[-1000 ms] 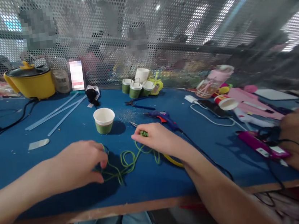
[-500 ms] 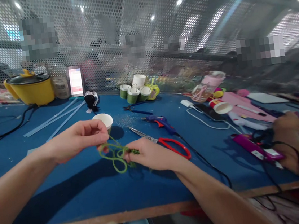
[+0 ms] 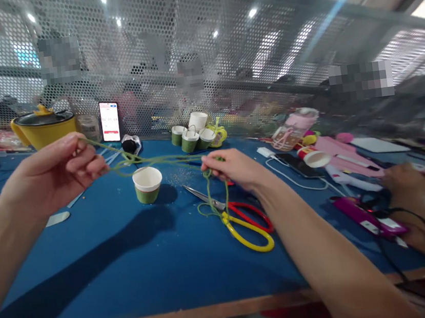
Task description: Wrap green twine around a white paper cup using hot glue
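Note:
Green yarn (image 3: pixel 158 160) runs in several strands between my two hands, stretched above the table. My left hand (image 3: pixel 60 164), at the left, pinches one end of it with the fingers closed. At centre right, my right hand (image 3: pixel 232 167) grips the bunched other part, and loose loops hang below the fingers. Under the strands stands a small paper cup (image 3: pixel 148 185), white inside with a green band round it. Scissors (image 3: pixel 243 222) with one red and one yellow handle lie below my right hand, their blades pointing to the upper left; the hanging yarn crosses them.
Several small green-and-white cups (image 3: pixel 190 140) stand by the perforated screen. A yellow electric pot (image 3: pixel 44 130) and a lit phone (image 3: pixel 109 121) are at the back left. At right, a co-worker's hand (image 3: pixel 409 181) is near a purple device (image 3: pixel 369 216) with cables.
My hands have moved apart, left hand to the left and up, right hand to the right and up. The yarn is drawn out; the cup and yellow scissor handle are now uncovered.

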Demonstrator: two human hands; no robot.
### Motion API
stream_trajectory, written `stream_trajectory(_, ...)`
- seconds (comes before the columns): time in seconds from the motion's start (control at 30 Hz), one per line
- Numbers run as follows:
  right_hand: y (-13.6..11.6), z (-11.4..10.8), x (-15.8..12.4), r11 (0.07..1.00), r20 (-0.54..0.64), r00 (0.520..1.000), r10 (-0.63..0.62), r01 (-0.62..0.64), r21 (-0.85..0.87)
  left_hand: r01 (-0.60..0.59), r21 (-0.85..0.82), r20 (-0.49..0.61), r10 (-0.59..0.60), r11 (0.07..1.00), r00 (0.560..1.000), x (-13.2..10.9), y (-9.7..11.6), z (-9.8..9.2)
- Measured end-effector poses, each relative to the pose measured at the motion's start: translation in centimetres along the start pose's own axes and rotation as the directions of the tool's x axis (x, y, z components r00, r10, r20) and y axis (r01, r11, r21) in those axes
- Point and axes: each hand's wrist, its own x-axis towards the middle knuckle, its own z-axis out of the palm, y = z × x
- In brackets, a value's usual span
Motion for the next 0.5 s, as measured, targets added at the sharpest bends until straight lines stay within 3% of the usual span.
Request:
stream_trajectory(0.1,-1.0,-0.5,4.0,0.999,-0.128,0.992,0.003,0.001,0.032,0.026,0.067,0.154,-0.037,0.997,0.987,-0.8,0.4,0.7)
stream_trajectory(0.17,-1.9,-0.4,6.9,0.999,-0.18,0.983,-0.019,0.025,0.031,0.104,0.13,0.241,-0.134,0.986,0.961,-1.5,0.3,0.9)
stream_trajectory(0.23,-2.9,-0.1,9.7,0.998,-0.233,0.971,-0.053,0.058,0.016,0.187,0.151,0.34,-0.229,0.971,0.912,-2.1,-0.1,0.9)
stream_trajectory(0.27,-3.4,0.2,11.0,0.997,-0.265,0.961,-0.079,0.083,0.004,0.25,0.187,0.392,-0.305,0.95,0.868,-2.3,-0.3,0.8)
stream_trajectory(0.4,-5.5,0.9,15.4,0.974,-0.388,0.894,-0.223,0.22,-0.054,0.37,0.297,0.474,-0.472,0.88,0.743,-2.4,-0.9,0.9)
stream_trajectory(0.5,-6.9,0.9,18.2,0.939,-0.455,0.823,-0.34,0.322,-0.121,0.355,0.395,0.461,-0.517,0.847,0.721,-2.0,-1.2,1.3)
